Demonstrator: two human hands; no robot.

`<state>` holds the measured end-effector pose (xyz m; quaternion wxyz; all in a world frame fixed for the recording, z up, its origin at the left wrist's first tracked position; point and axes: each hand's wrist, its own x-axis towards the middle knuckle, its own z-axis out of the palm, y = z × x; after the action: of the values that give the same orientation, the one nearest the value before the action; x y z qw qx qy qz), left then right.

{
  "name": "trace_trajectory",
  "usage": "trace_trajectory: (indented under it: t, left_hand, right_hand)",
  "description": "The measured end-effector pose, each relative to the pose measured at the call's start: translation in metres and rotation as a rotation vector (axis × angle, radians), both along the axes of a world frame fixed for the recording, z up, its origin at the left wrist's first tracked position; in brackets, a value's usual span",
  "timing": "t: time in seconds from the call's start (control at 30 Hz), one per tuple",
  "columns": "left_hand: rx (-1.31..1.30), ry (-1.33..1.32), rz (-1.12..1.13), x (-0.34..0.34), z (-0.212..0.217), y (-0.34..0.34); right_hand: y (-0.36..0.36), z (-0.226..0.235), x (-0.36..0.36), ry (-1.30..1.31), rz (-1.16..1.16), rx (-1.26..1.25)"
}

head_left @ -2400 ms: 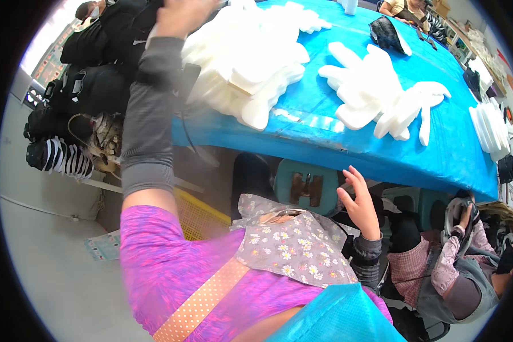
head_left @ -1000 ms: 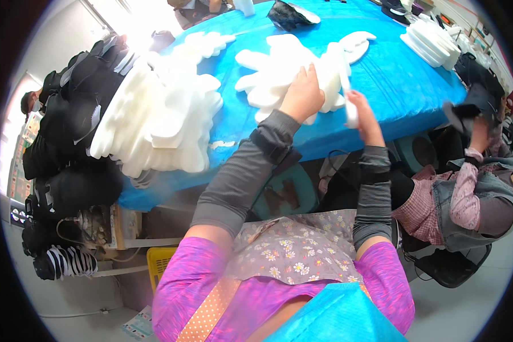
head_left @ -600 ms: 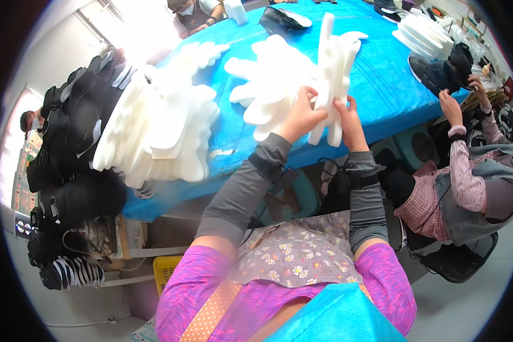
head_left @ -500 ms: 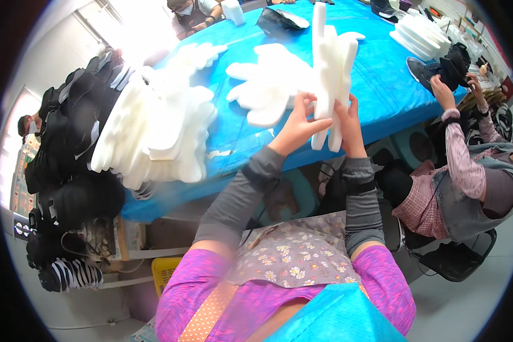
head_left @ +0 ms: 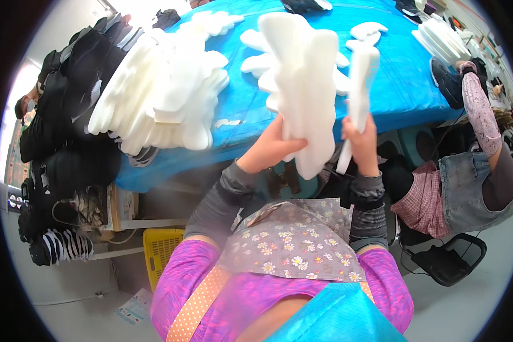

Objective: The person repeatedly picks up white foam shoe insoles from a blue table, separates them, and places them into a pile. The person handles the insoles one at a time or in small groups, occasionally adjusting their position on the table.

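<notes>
My left hand (head_left: 268,147) is closed round the lower part of a bunch of white foam insoles (head_left: 306,100), held upright with their broad faces toward me. Beside it, my right hand (head_left: 362,141) grips a slimmer bundle of white insoles (head_left: 361,82), turned edge-on and slightly smeared by motion. How many are in each hand I cannot make out. Behind the left bunch, more loose white insoles (head_left: 257,64) lie on the blue table cover (head_left: 407,85), partly hidden. A few smaller-looking ones (head_left: 368,29) rest beyond my right hand.
A big heap of white insoles (head_left: 168,85) covers the table's left end. Black shoes (head_left: 68,108) are piled left of it. A yellow basket (head_left: 161,251) stands below. At right a co-worker's sleeve (head_left: 480,105) reaches toward a dark shoe (head_left: 446,82); white insoles (head_left: 440,40) lie beyond.
My hands have moved apart. The single upright bunch is now split, with part in each hand, and the left part turned to face me. The co-worker's arm has shifted farther away.
</notes>
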<state>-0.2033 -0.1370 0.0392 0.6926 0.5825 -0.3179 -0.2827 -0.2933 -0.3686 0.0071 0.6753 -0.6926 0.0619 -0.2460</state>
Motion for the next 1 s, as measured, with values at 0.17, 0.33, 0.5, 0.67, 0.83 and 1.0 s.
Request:
trace_trajectory:
  t: [0.17, 0.33, 0.5, 0.67, 0.83, 1.0]
  left_hand:
    - [-0.043, -0.019, 0.068, -0.008, -0.001, 0.010]
    - [-0.029, -0.172, 0.097, -0.023, -0.015, -0.008]
    - [0.058, -0.142, 0.059, -0.020, -0.017, 0.005]
    - [0.103, -0.019, -0.001, -0.023, -0.020, 0.015]
    - [0.145, 0.016, 0.005, -0.014, -0.017, 0.032]
    - [-0.131, 0.205, 0.304, 0.009, 0.008, 0.079]
  right_hand:
    - [0.009, 0.016, 0.004, 0.065, -0.136, 0.015]
    - [0.059, 0.004, 0.016, -0.013, 0.077, -0.343]
    - [0.054, 0.010, 0.013, 0.106, 0.278, -0.106]
    - [0.053, 0.005, 0.002, 0.177, 0.302, -0.108]
    - [0.021, -0.031, 0.000, 0.233, 0.444, 0.020]
    - [-0.037, -0.007, -0.023, -0.090, 0.308, 0.706]
